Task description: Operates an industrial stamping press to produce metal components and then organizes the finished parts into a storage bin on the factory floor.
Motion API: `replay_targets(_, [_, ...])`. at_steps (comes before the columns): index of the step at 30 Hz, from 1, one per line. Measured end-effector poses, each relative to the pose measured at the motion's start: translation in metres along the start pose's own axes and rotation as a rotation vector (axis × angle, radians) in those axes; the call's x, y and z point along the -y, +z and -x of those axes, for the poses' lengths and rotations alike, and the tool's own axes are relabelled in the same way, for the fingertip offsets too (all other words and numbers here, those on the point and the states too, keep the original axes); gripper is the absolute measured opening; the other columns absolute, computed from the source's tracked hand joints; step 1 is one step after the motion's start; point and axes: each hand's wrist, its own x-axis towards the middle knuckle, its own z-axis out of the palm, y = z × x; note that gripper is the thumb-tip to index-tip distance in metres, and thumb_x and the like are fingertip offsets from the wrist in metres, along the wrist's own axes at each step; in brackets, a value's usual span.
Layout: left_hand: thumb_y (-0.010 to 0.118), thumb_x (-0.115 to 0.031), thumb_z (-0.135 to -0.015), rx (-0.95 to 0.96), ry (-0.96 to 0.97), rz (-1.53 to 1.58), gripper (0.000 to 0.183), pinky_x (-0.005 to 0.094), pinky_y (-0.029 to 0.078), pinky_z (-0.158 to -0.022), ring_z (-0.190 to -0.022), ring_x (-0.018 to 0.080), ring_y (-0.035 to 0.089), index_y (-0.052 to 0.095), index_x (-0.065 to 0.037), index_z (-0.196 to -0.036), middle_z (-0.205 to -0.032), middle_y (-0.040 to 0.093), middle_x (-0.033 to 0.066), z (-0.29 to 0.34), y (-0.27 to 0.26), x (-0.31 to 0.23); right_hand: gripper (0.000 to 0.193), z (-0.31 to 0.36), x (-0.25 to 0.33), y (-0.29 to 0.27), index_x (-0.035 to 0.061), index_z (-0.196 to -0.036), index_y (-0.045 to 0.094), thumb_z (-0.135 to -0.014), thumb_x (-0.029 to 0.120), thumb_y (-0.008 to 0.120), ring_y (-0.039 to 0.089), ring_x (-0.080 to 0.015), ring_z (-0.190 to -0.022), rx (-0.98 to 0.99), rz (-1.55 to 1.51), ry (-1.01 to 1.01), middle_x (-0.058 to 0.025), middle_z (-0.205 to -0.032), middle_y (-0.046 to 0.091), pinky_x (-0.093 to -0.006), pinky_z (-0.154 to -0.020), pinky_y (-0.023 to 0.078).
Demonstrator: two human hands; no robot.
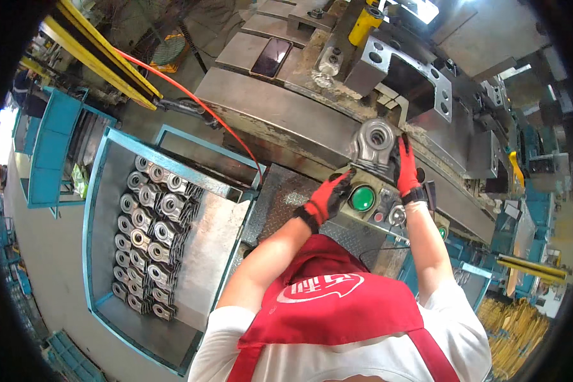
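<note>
grey floor [51,267], blue metal rack [49,179], bright light [4,143] far left

Grey mtl bed [277,105], blk phone [271,58] on top, ring-end mtl pcs [374,145] stacked at edge

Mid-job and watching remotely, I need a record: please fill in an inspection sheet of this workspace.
Surface: grey metal machine ledge, scuffed along its edge.
Job's things: stack of ringed metal parts between the hands, beside a green button; more ringed parts in rows in a blue-rimmed bin.
Clutter: dark phone lying on the machine.
Hands: both gloved red and black; left hand at the stack's lower left, right hand along its right side; firmness of grip cannot be told.
Cables: orange cable running down toward the bin's upper right corner.
Surroundings: yellow bars at upper left; blue cart beyond the bin.
</note>
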Motion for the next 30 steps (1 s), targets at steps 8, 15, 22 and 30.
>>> replay_targets(8, [0.039,-0.016,-0.089,-0.165,-0.141,0.867,0.037,0.0284,0.041,-0.086,-0.099,0.0155,0.051,0.038,-0.003,-0.124,-0.115,0.050,0.0074,-0.060,0.042,-0.019,0.049,-0.032,0.089,0.026,-0.0032,-0.116,0.039,-0.079,0.022,0.059,0.046,-0.0203,-0.101,-0.084,-0.811,0.452,-0.0132,-0.112,0.048,-0.0299,-0.088,0.034])
replay_targets(15, [0.060,-0.014,-0.077,-0.530,0.110,0.952,0.036,0.0341,0.049,-0.072,-0.083,0.0220,0.058,0.043,-0.002,-0.107,-0.099,0.054,0.0130,-0.060,0.022,0.001,0.059,-0.018,0.149,0.016,-0.0003,-0.118,0.031,-0.073,0.017,0.065,0.050,-0.0199,-0.092,0.060,-0.983,0.713,-0.0126,-0.109,0.047,-0.0322,-0.079,0.044])
replay_targets(22, [0.072,-0.011,-0.064,-0.655,0.275,0.232,0.091,0.0297,0.043,-0.078,-0.095,0.0152,0.051,0.012,-0.002,-0.132,-0.099,0.054,0.0124,0.021,-0.002,-0.075,0.050,0.019,0.138,0.044,0.0018,-0.121,0.031,-0.081,0.020,0.055,0.046,-0.0246,-0.107,0.364,-1.103,0.267,-0.0178,-0.116,0.043,-0.0387,-0.092,0.037])
replay_targets(30, [0.055,-0.016,-0.080,-0.682,0.713,0.876,0.038,0.0355,0.046,-0.083,-0.094,0.0223,0.056,0.044,0.000,-0.113,-0.106,0.055,0.0136,0.224,-0.056,-0.095,0.044,0.055,0.266,0.049,-0.0003,-0.123,0.040,-0.083,0.018,0.041,0.031,-0.0343,-0.120,0.653,-0.490,-0.686,-0.0226,-0.130,0.029,-0.0380,-0.099,0.025])
